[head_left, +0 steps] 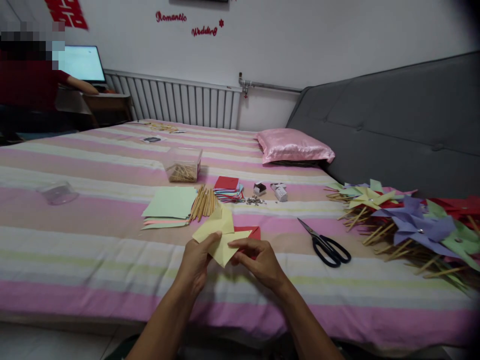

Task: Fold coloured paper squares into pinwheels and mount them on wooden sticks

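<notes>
Right of folded paper (220, 234), scissors (325, 243); behind it, sticks (203, 202)

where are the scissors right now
In the head view the black scissors lie on the striped bed cover, just right of the right hand that pinches the yellow paper, between it and the pile of paper pinwheels.

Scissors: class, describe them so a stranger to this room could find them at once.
Start at the pink-striped bed. Between the right hand, which holds yellow paper, and the pile of paper pinwheels lie the scissors. They alone have black handles and metal blades, among coloured paper and wooden sticks.
</notes>
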